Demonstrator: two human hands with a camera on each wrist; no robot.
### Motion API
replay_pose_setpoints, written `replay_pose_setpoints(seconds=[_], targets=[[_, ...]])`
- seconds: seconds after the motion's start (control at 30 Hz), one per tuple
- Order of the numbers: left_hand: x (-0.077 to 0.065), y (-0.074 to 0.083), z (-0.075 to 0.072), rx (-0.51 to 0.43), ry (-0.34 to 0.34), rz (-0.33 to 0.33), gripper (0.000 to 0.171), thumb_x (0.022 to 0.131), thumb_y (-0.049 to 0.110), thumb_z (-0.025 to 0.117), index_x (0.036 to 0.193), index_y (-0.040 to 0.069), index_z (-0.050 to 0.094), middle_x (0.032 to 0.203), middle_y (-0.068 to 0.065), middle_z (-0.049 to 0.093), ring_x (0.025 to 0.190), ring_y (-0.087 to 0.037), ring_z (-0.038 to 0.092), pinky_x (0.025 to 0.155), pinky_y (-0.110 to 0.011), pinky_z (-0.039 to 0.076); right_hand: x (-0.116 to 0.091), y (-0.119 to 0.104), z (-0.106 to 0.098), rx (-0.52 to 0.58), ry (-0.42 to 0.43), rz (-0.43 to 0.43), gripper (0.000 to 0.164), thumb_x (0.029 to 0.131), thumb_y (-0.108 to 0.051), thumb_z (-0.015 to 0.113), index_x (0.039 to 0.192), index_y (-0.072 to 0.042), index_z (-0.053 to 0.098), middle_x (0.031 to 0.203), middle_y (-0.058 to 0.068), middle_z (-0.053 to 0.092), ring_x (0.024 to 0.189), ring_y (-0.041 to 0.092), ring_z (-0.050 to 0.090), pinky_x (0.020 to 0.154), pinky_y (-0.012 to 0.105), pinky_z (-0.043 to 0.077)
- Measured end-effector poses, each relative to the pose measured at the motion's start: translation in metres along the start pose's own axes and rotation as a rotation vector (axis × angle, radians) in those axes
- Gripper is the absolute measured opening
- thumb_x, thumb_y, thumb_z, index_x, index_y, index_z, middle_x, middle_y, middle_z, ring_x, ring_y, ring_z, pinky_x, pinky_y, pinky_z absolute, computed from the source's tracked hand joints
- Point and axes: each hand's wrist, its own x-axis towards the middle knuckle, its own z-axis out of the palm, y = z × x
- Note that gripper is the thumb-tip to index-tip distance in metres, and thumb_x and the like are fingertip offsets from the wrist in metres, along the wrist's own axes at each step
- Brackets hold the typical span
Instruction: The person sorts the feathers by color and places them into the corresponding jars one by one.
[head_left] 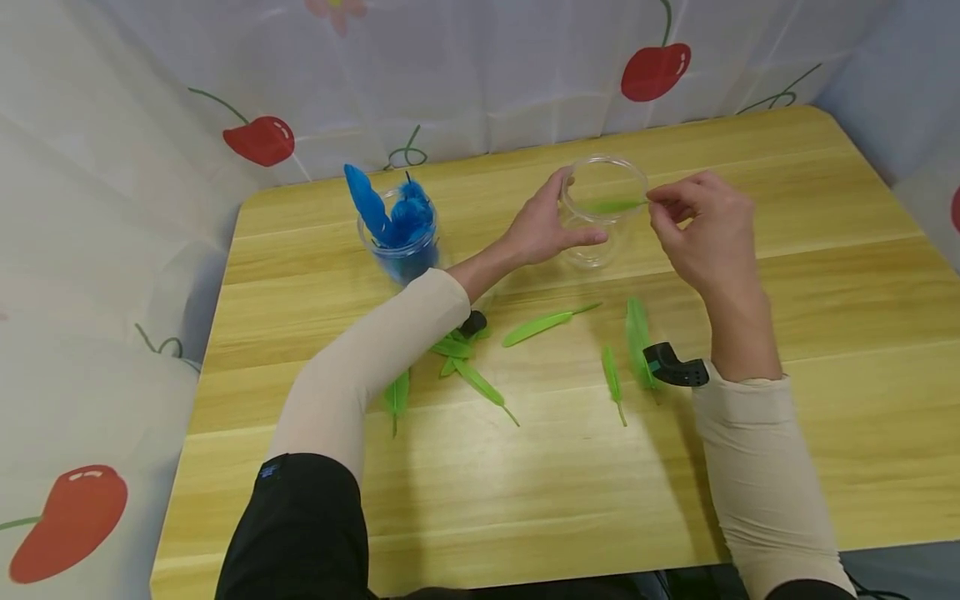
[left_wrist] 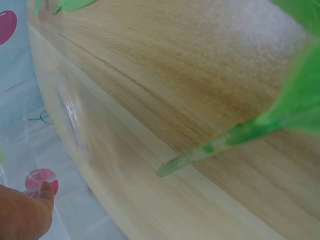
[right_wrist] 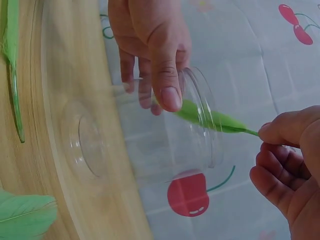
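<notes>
My left hand [head_left: 542,223] grips a clear plastic jar [head_left: 592,254], thumb on the near side and fingers round the far side. The jar is upright, its mouth uncovered. At its rim, my right hand [head_left: 708,229] pinches a green feather [right_wrist: 231,124] by the quill between thumb and forefinger. The feather's vane passes through the jar's mouth, its tip partly behind the left thumb in the right wrist view. Nearer on the table lie several loose green feathers, among them one feather [head_left: 547,327] below the jar and a small feather [head_left: 611,373] to its right.
A second clear jar [head_left: 401,262] filled with blue feathers [head_left: 411,212] stands to the left of the left hand. More green feathers [head_left: 453,346] lie heaped beside the left forearm. The wooden table [head_left: 840,275] meets a cherry-patterned curtain [head_left: 517,75] at the back.
</notes>
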Motion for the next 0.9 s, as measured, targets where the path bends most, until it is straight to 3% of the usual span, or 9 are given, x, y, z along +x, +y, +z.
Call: replay_pose_setpoints(seconds=[0.2,0.37,0.47,0.73,0.8,0.9], targets=[[0.000,0.003,-0.001,0.004,0.004,0.000,0.107,0.078,0.044,0.083,0.157,0.015,0.017,0.158,-0.006,0.030,0.142,-0.013,0.030,0.110,-0.025,0.031,0.001,0.002,-0.001,0.016,0.006,-0.002,0.015,0.092,-0.004,0.065,0.098,0.006,0.075,0.090,0.019,0.066,0.074,0.024,0.062,0.071,0.003,0.035],[0.000,0.003,-0.001,0.007,0.009,-0.010,0.107,0.078,0.045,0.083,0.157,0.016,0.017,0.158,-0.005,0.030,0.142,-0.012,0.030,0.110,-0.026,0.031,0.001,0.002,-0.004,0.029,0.014,0.018,0.016,0.092,-0.006,0.067,0.100,0.005,0.075,0.092,0.018,0.067,0.073,-0.006,0.051,0.071,0.003,0.036],[0.000,0.003,-0.001,0.006,0.006,-0.018,0.107,0.078,0.045,0.083,0.157,0.016,0.017,0.158,-0.005,0.029,0.143,-0.012,0.029,0.111,-0.027,0.030,0.000,0.002,-0.007,0.038,0.014,0.048,0.017,0.092,-0.006,0.067,0.100,0.006,0.075,0.092,0.018,0.067,0.072,-0.017,0.044,0.071,0.003,0.037],[0.000,0.002,0.000,-0.001,0.008,-0.021,0.107,0.078,0.043,0.084,0.157,0.017,0.017,0.158,-0.007,0.030,0.142,-0.014,0.031,0.111,-0.030,0.031,-0.001,0.004,-0.015,0.022,-0.037,0.091,0.020,0.092,-0.012,0.068,0.099,0.005,0.075,0.091,0.017,0.067,0.071,-0.015,0.043,0.069,0.005,0.036],[0.000,0.002,0.000,-0.002,0.009,-0.022,0.107,0.077,0.043,0.084,0.157,0.017,0.018,0.158,-0.007,0.030,0.142,-0.014,0.031,0.112,-0.030,0.031,-0.002,0.008,-0.018,0.017,-0.081,0.116,0.020,0.091,-0.014,0.069,0.098,0.004,0.075,0.090,0.018,0.066,0.069,-0.013,0.044,0.066,0.008,0.036],[0.000,0.002,0.000,0.002,0.010,-0.026,0.107,0.077,0.044,0.084,0.157,0.016,0.018,0.158,-0.007,0.030,0.142,-0.014,0.031,0.111,-0.031,0.031,-0.002,0.014,-0.024,-0.001,-0.211,0.183,0.024,0.091,-0.019,0.070,0.099,0.003,0.075,0.089,0.018,0.068,0.067,-0.004,0.048,0.061,0.013,0.035]])
